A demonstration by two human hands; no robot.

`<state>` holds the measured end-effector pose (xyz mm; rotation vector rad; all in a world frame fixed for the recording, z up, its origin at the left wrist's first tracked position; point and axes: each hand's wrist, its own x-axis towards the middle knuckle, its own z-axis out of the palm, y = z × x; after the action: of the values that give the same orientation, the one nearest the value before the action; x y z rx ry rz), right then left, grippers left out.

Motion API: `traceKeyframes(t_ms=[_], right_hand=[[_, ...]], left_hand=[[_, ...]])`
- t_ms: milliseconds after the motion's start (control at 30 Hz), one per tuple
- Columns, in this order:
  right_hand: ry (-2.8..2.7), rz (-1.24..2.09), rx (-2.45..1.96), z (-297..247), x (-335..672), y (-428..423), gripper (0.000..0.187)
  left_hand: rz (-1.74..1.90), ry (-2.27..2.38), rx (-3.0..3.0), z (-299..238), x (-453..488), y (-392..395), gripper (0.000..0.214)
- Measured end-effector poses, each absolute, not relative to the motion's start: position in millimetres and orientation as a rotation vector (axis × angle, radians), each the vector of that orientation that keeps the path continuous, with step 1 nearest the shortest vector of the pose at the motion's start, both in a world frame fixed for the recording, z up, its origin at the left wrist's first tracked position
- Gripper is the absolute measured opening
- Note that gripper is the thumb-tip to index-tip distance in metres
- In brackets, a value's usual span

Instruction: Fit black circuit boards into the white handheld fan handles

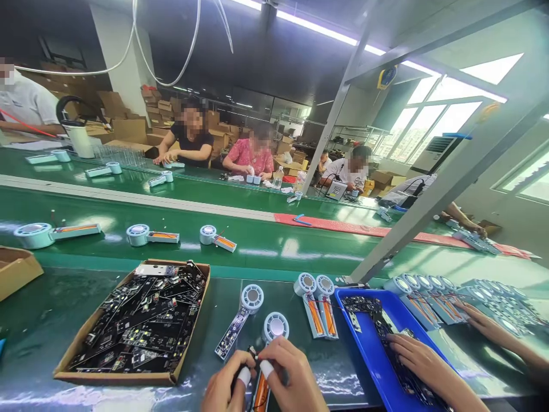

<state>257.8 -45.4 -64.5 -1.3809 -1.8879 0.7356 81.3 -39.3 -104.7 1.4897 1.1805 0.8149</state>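
My left hand (pixel 229 382) is closed on a narrow black circuit board (pixel 253 350), whose end shows between the fingertips. My right hand (pixel 292 373) pinches at that same end; what lies between its fingers is too small to make out. White covers sit on both thumbs. Under my hands lies a light-blue handheld fan (pixel 275 327) with a round head, its open handle showing an orange battery (pixel 261 395). Just beyond on the left is another fan (pixel 252 298), a circuit board (pixel 233 333) lying in its handle. My hands hide part of the nearer fan.
A cardboard tray (pixel 60 375) of circuit boards stands left. At right are two fans (pixel 315 309), a blue tray (pixel 364 349) of boards, and a co-worker's hands (pixel 412 355). A metal post (pixel 398 240) rises beyond. Several fans lie on the green conveyor (pixel 266 266); people sit across it.
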Motion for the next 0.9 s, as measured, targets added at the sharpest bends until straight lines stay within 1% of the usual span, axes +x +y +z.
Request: traceKeyframes(t_ms=[133, 233, 400, 567, 667, 700, 800, 833, 900], right_hand=[[-1.949, 0.681, -1.363, -69.5, 257.4, -46.8, 0.026], [-1.991, 0.621, -1.369, -71.8, 257.9, -47.2, 0.025], [-2.08, 0.462, -1.336, -77.9, 259.1, -46.3, 0.025], [-2.201, 0.175, -1.275, -80.9, 256.5, -45.8, 0.022], [-2.136, 0.076, -1.275, -81.6, 254.9, -45.2, 0.022], [-2.096, 0.067, -1.292, -81.4, 254.5, -44.9, 0.023], [-2.046, 0.067, -1.354, -78.9, 252.9, -43.9, 0.024], [-2.05, 0.058, -1.366, -77.4, 252.2, -43.5, 0.023], [-2.064, 0.009, -1.374, -74.2, 250.2, -42.8, 0.023]], left_hand=[[0.858, 1.192, 1.456, -91.4, 83.8, -36.6, 0.038], [0.845, 1.181, 1.462, -86.8, 84.6, -33.6, 0.044], [0.847, 1.149, 1.486, -94.4, 84.6, -28.3, 0.04], [0.818, 1.204, 1.501, -100.6, 85.5, -29.2, 0.038], [0.853, 1.149, 1.402, -103.0, 87.1, -33.4, 0.039], [0.861, 1.124, 1.347, -105.0, 87.7, -35.1, 0.042], [0.87, 1.123, 1.214, -113.9, 89.4, -39.7, 0.06], [0.873, 1.138, 1.215, -117.4, 89.7, -40.8, 0.059], [0.892, 1.164, 1.284, -124.4, 89.8, -42.6, 0.05]])
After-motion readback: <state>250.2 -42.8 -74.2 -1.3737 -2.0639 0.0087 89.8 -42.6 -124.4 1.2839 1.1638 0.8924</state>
